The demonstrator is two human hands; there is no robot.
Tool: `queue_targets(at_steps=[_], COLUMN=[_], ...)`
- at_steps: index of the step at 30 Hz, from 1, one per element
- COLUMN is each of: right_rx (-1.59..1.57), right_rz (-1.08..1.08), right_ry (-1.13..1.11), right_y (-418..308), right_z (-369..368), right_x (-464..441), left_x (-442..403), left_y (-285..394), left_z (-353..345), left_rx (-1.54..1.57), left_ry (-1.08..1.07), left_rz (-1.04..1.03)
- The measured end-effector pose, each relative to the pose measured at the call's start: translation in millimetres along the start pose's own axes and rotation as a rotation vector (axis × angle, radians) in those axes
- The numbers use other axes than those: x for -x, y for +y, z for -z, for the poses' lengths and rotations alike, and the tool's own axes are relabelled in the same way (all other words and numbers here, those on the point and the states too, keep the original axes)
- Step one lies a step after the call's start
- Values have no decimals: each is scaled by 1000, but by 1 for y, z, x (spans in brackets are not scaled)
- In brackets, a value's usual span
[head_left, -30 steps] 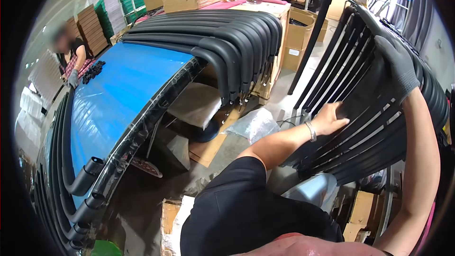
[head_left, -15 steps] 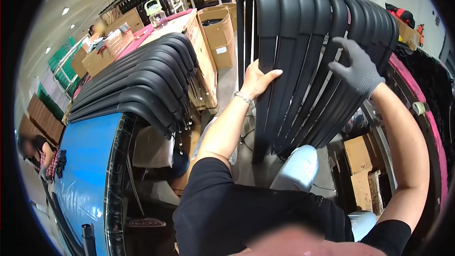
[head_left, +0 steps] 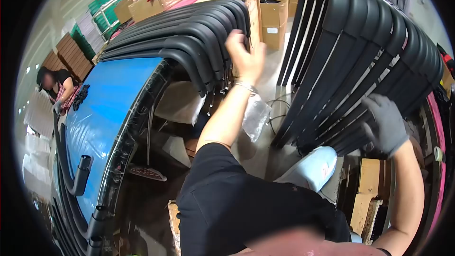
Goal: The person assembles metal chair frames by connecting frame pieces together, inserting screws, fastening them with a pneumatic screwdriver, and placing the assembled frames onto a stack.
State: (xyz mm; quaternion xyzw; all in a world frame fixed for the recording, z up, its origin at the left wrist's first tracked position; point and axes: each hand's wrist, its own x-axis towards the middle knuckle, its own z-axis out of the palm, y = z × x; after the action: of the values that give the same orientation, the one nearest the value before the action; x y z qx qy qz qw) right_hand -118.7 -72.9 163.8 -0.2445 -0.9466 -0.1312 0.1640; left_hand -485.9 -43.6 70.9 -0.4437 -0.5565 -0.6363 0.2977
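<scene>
My bare left hand is raised with thumb and fingers apart and nothing in it. In the view it overlaps the near end of a row of bent black tubes; I cannot tell whether it touches them. These tubes lie side by side across a table with a blue cover. On the right, my right hand wears a grey glove, its fingers spread and holding nothing. It is in front of the lower part of a standing stack of long black bent pieces, contact unclear.
A cardboard box stands behind, between the two groups. More black tubes hang at the blue table's left. A person works beyond that table. Cardboard pieces lie at my right, beside a pink-edged surface.
My left hand has left the standing stack and risen toward the tubes on the table. My right hand has lowered along the stack. The view has turned left.
</scene>
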Motion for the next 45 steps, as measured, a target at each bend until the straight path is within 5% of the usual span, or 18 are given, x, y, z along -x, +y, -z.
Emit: queue_targets(at_steps=[1, 4, 7, 12, 16, 18, 23, 25, 29, 34, 36, 37, 41, 45], right_rx=[-58, -149, -215, -376, -408, -449, -509, -475, -528, -665, -852, -845, -1135, -1753], right_rz=[-21, -61, -140, -185, -200, -203, -247, -247, -332, -369, -688, -681, -738, -881], right_ry=[-37, -74, -116, -93, -93, -74, -120, -160, -167, -164, -340, -335, -257, -323], right_y=[-1, -2, -2, -2, 4, 8, 1, -3, -1, 7, 5, 4, -6, -32], right_z=[0, -4, -10, -16, -23, -30, -26, -25, -26, -33, -33, -37, -88, -129], right_x=[8, 26, 46, 69, 77, 76, 71, 77, 102, 135, 140, 142, 147, 149], left_x=[-16, -42, -49, -66, -46, -22, -48, -73, -64, -25, -13, -5, 20, 43], left_y=[-15, -51, -66, -36, 8, 53, 45, 22, -23, 25, 52, 66, 104, 144], left_z=[11, 30, 27, 30, 52, 66, 53, 40, 24, 50, 59, 60, 60, 48], left_rx=[-109, -191, 137, 183, 605, 1006, 1143, 1424, 1597, 1802, 1771, 1744, 1837, 1870], left_ry=[233, 357, 291, 338, 169, -96, 40, 123, 1, -72, -117, -188, -256, -542], left_rz=[-104, -36, 529, 762, 837, 927, 1141, 1298, 1005, 1032, 939, 889, 915, 744])
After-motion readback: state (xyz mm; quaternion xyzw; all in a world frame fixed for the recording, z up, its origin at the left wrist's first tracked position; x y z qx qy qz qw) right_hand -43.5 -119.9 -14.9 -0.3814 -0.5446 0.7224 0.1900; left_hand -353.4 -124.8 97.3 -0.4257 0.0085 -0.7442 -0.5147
